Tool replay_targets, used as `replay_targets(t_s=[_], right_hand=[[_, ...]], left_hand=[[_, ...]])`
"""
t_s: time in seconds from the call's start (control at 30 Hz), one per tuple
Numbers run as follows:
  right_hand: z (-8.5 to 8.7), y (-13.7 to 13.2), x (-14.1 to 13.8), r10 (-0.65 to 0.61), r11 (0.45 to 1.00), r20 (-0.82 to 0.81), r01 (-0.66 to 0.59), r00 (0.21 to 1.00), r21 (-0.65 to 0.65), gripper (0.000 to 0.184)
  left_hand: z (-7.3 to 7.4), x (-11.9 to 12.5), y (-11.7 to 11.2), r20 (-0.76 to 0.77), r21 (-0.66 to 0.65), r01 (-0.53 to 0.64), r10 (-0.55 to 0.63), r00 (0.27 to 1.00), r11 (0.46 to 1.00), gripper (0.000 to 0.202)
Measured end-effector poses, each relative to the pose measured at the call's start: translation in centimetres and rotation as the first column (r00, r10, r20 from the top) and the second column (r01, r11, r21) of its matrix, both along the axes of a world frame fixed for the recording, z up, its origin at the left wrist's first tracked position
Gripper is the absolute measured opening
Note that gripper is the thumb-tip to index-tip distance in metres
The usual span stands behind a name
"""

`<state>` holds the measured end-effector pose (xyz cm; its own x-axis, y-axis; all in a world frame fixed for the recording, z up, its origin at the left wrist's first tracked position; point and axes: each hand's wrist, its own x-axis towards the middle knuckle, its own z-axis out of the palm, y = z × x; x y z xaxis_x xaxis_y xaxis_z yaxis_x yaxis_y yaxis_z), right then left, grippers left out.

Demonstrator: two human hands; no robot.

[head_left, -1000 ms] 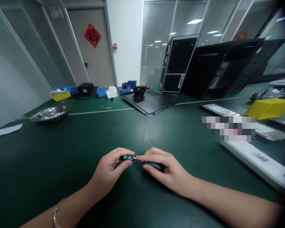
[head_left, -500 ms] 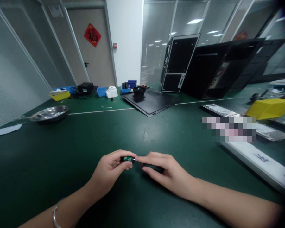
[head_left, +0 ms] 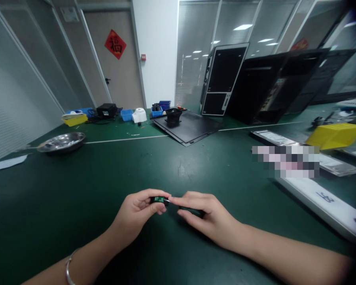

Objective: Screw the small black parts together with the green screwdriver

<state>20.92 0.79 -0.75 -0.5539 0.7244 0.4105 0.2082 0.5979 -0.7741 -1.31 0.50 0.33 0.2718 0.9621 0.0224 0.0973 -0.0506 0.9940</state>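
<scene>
My left hand pinches a small green circuit board in a black holder between thumb and fingers, just above the green table mat. My right hand is curled round a dark slim tool, most of it hidden under the fingers. The tip of my right forefinger touches the right end of the small board. A silver bracelet is on my left wrist.
A metal dish sits at the far left. A black flat panel with a black part on it lies at the back, with computer cases behind. A yellow bin and a white strip lie at the right. Blue bins stand at the rear.
Both hands have sunk slightly toward me. My right hand has closed in on the left, and the tool's metal tip, seen earlier, is hidden by the forefinger.
</scene>
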Motion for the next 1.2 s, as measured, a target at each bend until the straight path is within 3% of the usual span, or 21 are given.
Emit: replay_targets(t_s=[0.53, 0.77, 1.2], right_hand=[[0.18, -0.08, 0.00, 0.015, 0.999, 0.022, -0.014, 1.000, -0.033, 0.037], [-0.12, -0.12, -0.26, -0.022, 0.998, 0.036, 0.024, 0.999, -0.057, 0.036], [0.29, -0.36, -0.39, -0.038, 0.992, 0.043, 0.043, 0.998, -0.116, 0.034]], left_hand=[[0.12, -0.06, 0.04, 0.003, -0.016, 0.031, -0.031, 1.000, 0.999, 0.017], [-0.14, 0.16, -0.36, -0.063, 0.098, -0.027, 0.033, 0.997, 0.995, 0.021], [-0.06, 0.35, -0.24, 0.015, 0.020, -0.057, 0.056, 0.998, 0.998, 0.019]])
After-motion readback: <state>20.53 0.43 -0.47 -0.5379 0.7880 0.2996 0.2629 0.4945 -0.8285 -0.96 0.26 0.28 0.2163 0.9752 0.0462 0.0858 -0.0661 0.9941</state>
